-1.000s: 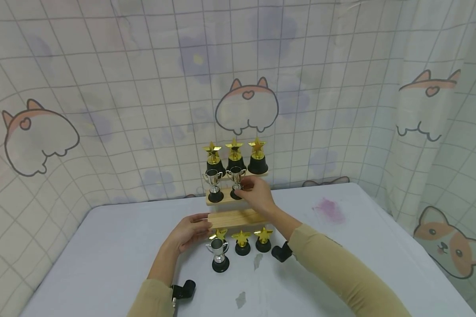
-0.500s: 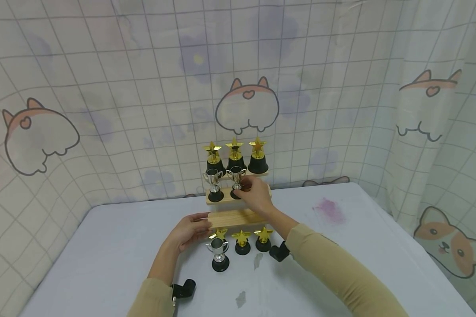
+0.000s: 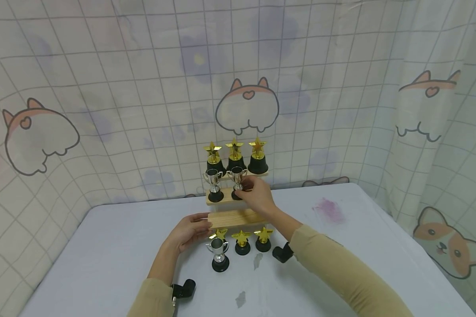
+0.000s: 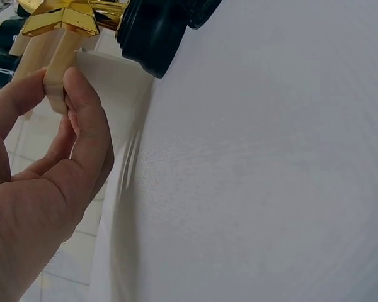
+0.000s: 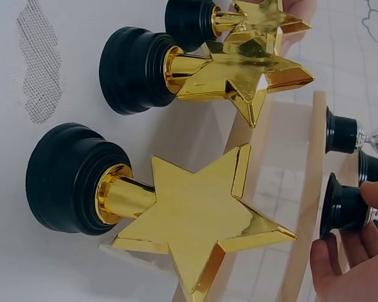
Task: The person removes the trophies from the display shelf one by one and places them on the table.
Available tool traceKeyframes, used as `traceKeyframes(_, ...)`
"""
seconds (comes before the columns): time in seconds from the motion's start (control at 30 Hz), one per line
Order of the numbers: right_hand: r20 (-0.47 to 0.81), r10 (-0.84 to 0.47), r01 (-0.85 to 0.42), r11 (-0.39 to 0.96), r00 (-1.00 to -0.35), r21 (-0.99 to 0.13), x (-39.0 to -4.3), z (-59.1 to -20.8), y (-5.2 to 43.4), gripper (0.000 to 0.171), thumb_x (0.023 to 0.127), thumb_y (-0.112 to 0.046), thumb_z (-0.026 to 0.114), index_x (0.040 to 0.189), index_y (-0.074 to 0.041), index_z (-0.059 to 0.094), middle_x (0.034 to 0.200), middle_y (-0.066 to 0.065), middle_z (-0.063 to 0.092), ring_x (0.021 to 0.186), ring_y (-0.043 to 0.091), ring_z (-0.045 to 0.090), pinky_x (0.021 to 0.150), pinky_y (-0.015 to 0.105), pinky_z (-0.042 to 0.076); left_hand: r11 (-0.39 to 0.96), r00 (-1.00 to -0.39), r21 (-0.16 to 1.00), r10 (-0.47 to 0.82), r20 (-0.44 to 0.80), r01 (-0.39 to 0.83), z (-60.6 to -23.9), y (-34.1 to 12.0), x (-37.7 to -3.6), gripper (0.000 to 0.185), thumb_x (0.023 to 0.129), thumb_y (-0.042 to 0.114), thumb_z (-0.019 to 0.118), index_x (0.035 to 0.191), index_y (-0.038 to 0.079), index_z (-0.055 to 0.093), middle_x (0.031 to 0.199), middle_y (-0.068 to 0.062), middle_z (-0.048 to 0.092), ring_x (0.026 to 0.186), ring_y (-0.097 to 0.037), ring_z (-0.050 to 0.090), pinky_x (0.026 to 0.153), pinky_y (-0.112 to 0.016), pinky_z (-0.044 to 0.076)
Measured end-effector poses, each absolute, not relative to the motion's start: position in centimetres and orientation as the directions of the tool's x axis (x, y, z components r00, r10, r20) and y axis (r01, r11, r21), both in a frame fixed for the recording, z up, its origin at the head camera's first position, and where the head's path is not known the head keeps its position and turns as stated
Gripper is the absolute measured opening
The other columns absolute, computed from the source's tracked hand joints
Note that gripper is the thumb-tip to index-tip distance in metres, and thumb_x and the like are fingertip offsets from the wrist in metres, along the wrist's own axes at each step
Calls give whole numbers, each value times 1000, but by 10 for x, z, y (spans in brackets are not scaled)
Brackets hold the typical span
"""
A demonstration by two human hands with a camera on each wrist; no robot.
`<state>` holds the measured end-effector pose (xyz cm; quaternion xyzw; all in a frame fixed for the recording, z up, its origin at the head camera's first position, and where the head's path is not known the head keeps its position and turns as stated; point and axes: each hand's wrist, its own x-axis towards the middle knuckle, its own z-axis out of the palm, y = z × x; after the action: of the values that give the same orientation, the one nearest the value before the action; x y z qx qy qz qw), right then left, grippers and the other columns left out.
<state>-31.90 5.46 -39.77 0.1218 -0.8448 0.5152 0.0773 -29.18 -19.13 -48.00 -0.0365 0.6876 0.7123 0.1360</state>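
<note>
My right hand (image 3: 258, 196) holds a small silver trophy cup (image 3: 237, 175) upright on the middle wooden step of a tiered stand. In the right wrist view, fingers and thumb are around the cup's black base (image 5: 345, 206). A second silver trophy cup (image 3: 213, 179) stands to its left on the same step. My left hand (image 3: 189, 231) pinches the left end of the lowest wooden step (image 3: 234, 219). The left wrist view shows thumb and fingers on either side of that board's end (image 4: 54, 91).
Gold star trophies (image 3: 235, 152) line the top step. More star trophies (image 3: 242, 240) stand on the white table (image 3: 115, 259) before the stand, with a third silver cup (image 3: 218, 253) in front of the left one. A patterned curtain (image 3: 143, 88) hangs behind.
The silver cup in my right hand has shifted very slightly to the right along the middle step. My left hand stays on the lowest step.
</note>
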Motion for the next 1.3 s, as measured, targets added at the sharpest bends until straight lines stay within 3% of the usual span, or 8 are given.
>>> traceKeyframes(0.63, 263, -163, -308, 418, -951, -855, -299, -399, 68, 21, 92, -11, 78, 109, -4, 69, 104, 7, 69, 102, 25, 67, 90, 37, 60, -19, -963, 971, 136, -233, -238, -481, -191, -290, 58, 95, 2, 69, 147, -10, 44, 130, -26, 57, 97, -23, 68, 92, -37, 60)
traceKeyframes(0.93, 226, -142, -266, 428, -964, -864, -285, -398, 74, 22, 89, -13, 81, 107, -7, 70, 103, 4, 70, 102, 23, 67, 89, 36, 60, -20, -964, 971, 131, -233, -237, -481, -189, -291, 57, 96, 2, 69, 146, -9, 45, 130, -27, 58, 98, -23, 69, 92, -37, 60)
traceKeyframes(1.3, 231, -206, -295, 375, -951, -879, -270, -400, 77, 23, 89, -10, 81, 108, -6, 70, 102, 3, 70, 100, 23, 68, 88, 35, 60, -29, -963, 969, 121, -240, -245, -483, -190, -291, 55, 96, 1, 68, 145, -10, 46, 126, -26, 61, 96, -24, 69, 91, -37, 60)
